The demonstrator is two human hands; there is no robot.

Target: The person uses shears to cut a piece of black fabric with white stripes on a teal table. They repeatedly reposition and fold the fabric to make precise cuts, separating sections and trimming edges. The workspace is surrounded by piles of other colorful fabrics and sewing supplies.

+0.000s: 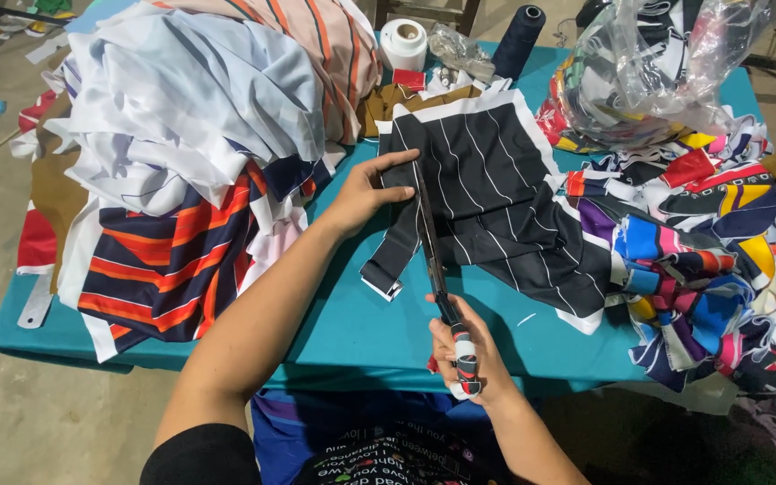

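Note:
A black fabric piece with thin white stripes (496, 189) lies on the teal table (361, 314). My left hand (372, 193) presses flat on its left edge, fingers stretched over the cloth. My right hand (467, 355) grips the handles of long scissors (430, 238), whose blades run up along the fabric next to my left fingers. A narrow strip of the black fabric (392, 260) hangs off to the left of the blades.
A tall heap of white, blue and orange-striped cloth (190, 135) fills the left side. Colourful fabric scraps (711, 260) and a clear plastic bag (666, 63) crowd the right. A white tape roll (403, 42) and dark thread cone (518, 36) stand at the back.

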